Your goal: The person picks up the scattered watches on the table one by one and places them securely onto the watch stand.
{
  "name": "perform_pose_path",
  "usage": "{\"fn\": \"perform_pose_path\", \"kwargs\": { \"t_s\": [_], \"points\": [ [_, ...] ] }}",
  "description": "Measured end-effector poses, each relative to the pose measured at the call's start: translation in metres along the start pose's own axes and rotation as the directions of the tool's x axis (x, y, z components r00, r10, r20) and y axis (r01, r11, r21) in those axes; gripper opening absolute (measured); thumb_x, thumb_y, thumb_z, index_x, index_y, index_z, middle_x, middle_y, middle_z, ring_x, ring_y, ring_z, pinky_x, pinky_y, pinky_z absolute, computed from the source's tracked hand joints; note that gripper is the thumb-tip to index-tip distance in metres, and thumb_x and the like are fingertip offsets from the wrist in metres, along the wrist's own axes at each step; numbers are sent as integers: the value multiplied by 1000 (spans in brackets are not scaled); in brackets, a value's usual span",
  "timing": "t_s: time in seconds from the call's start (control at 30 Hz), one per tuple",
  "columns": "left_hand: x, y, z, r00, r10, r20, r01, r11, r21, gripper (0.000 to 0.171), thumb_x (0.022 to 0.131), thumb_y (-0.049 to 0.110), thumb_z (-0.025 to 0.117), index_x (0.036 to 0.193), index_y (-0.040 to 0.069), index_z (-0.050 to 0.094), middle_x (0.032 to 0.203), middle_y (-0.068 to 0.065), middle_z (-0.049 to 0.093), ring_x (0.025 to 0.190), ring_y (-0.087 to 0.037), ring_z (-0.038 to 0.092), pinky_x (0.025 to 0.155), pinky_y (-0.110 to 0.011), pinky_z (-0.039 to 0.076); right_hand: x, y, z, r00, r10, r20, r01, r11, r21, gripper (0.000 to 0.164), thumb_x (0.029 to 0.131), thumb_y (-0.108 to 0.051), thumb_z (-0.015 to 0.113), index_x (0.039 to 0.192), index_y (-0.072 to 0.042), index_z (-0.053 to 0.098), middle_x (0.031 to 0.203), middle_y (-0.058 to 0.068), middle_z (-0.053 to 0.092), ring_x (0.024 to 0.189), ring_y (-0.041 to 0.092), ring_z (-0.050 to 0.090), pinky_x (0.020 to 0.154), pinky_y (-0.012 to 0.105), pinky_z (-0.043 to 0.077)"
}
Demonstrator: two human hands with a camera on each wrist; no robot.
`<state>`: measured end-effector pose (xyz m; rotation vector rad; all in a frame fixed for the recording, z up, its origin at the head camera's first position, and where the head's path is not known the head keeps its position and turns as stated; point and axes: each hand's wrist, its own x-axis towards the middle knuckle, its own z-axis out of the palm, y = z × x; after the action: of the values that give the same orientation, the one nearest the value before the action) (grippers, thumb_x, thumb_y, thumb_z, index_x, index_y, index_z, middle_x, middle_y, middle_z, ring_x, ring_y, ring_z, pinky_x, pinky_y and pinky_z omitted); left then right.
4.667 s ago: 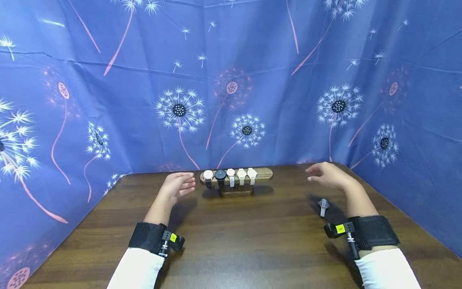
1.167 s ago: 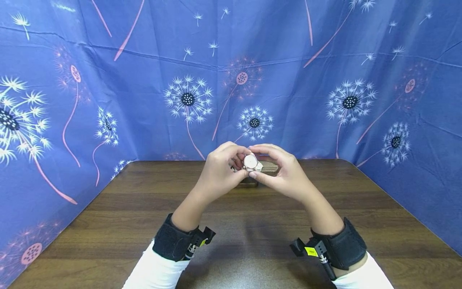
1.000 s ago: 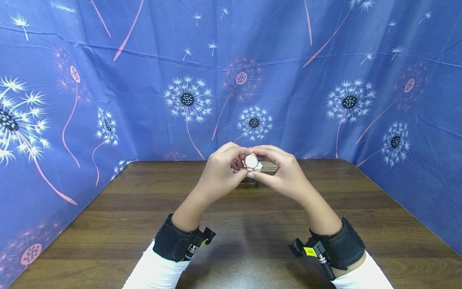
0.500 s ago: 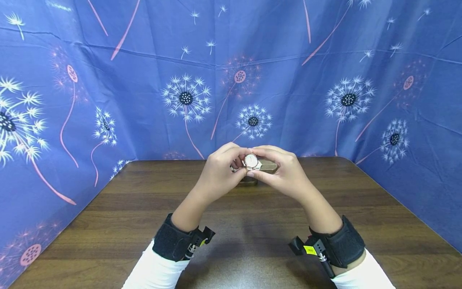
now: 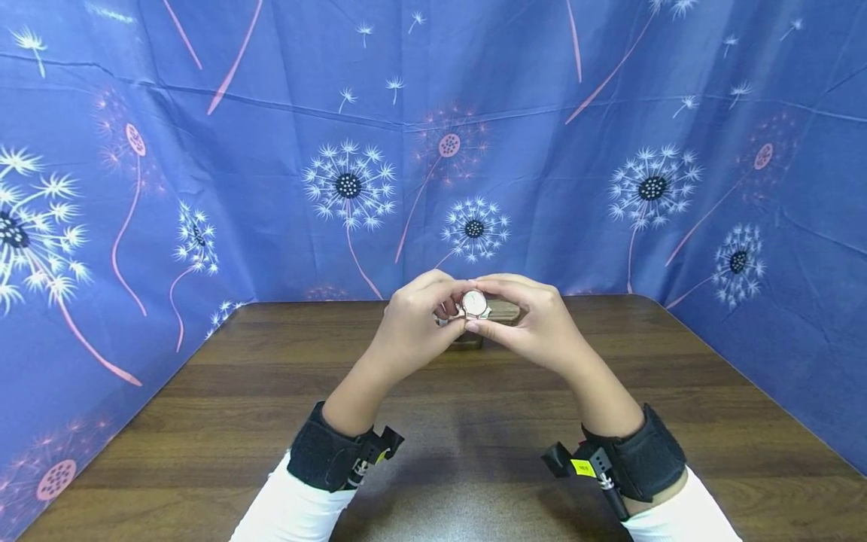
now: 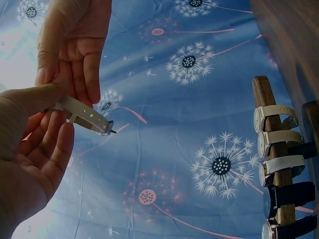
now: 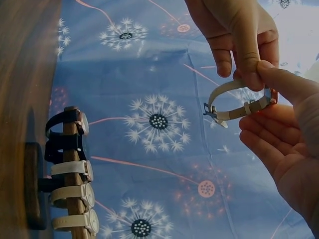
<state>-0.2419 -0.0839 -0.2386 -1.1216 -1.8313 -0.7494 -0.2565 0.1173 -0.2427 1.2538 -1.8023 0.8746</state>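
A dark wooden table point(image 5: 203, 421) with a streaked grain fills the lower part of the head view. Blue cloth point(image 5: 203, 188) hangs behind it and along both sides, closing it in like three walls. The cloth is printed with white dandelion heads and thin pink stems, and faint creases run across it. The light is even.

The watch point(image 5: 474, 303) has a glossy metal case and a smooth, matt cream strap point(image 7: 234, 113) with a small metal buckle point(image 7: 209, 110), the stand point(image 7: 72, 199) and counter point(image 5: 433, 406) are brown grained wood, and the backdrop point(image 5: 203, 188) is creased printed cloth.
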Motion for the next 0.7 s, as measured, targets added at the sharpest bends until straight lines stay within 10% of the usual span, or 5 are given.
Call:
{"fn": "perform_pose_path", "kwargs": {
  "t_s": [0.47, 0.57, 0.7],
  "points": [
    [0, -26, -32, 984, -180, -2, 180, 983, -35, 50, 72, 16, 88, 115, 0, 69, 92, -7, 66, 75, -16, 63, 66, -22, 56, -2, 16, -25, 989, 141, -30, -143, 987, -68, 40, 72, 1, 84, 110, 1, 71, 109, 10, 70, 96, 22, 66, 89, 17, 51],
    [-3, -39, -48, 950, -305, -71, 303, 952, -39, 40, 77, 17, 84, 112, 1, 71, 93, -9, 69, 75, -19, 65, 67, -27, 57, -4, 20, -39, 977, 212, -34, -214, 972, -101, 40, 74, 1, 83, 112, 1, 71, 109, 10, 70, 95, 18, 65, 89, 16, 50],
    [-10, -57, -69, 866, -482, -132, 478, 876, -65, 25, 90, 17, 72, 108, 1, 72, 91, -12, 72, 75, -19, 68, 67, -28, 56, -9, 28, -58, 958, 284, -42, -287, 944, -161, 39, 77, -1, 81, 114, 1, 70, 109, 12, 69, 96, 2, 62, 88, 12, 48]
  ]
}}
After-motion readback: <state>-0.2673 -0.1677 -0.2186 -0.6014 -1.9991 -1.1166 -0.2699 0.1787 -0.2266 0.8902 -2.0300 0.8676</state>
